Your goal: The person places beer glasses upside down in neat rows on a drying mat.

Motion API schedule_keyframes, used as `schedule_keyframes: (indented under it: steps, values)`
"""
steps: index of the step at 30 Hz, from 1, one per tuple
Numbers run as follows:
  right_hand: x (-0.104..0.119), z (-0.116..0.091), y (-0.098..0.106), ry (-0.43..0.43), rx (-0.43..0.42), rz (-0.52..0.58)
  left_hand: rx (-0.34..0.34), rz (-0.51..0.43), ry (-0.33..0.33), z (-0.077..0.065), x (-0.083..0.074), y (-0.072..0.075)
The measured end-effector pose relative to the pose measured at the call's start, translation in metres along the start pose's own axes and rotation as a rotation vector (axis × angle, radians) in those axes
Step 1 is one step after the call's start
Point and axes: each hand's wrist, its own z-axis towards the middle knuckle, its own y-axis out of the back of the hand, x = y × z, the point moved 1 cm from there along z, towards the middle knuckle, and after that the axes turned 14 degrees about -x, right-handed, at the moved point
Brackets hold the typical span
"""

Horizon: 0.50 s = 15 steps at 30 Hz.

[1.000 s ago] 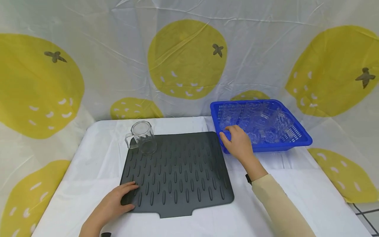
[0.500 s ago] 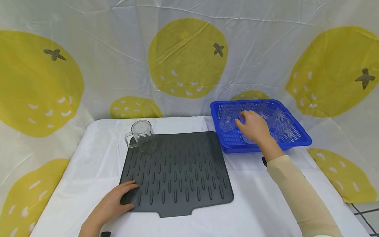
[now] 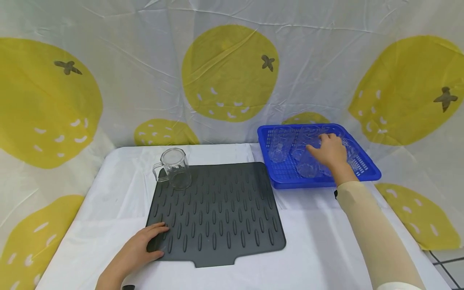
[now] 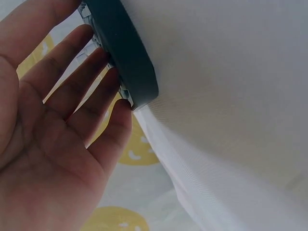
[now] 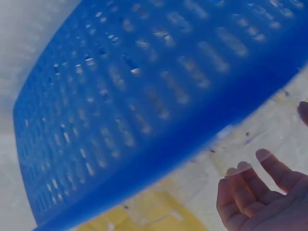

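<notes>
A dark grey ridged drying mat lies on the table, and my left hand rests on its lower left edge. In the left wrist view the fingers reach along the mat's rim, extended. A clear glass mug with a handle stands on the mat's far left corner. Over the blue plastic basket, my right hand hovers above clear glass mugs. Its fingers are loosely bent in the right wrist view, with nothing seen between them. The hand hides some of the glassware.
A white cloth covers the table. Behind it hangs a white curtain printed with yellow fruit. The basket stands at the back right, beside the mat's far right corner. Several clear glasses lie in its left part.
My right hand has moved right and away from me, from the basket's near left corner to above the glassware on its right side. The left hand and the mug on the mat stay put.
</notes>
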Motion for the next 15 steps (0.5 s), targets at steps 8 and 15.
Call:
schedule_keyframes:
  steps: [8, 15]
  values:
    - [-0.0090, 0.0021, -0.0029, -0.029, -0.007, 0.005, 0.001, -0.003, -0.002, 0.0004, 0.0007, -0.0013]
    - [-0.0075, 0.0017, 0.0003, -0.035, 0.014, 0.014, 0.000, -0.001, 0.003, 0.0004, 0.0015, -0.0014]
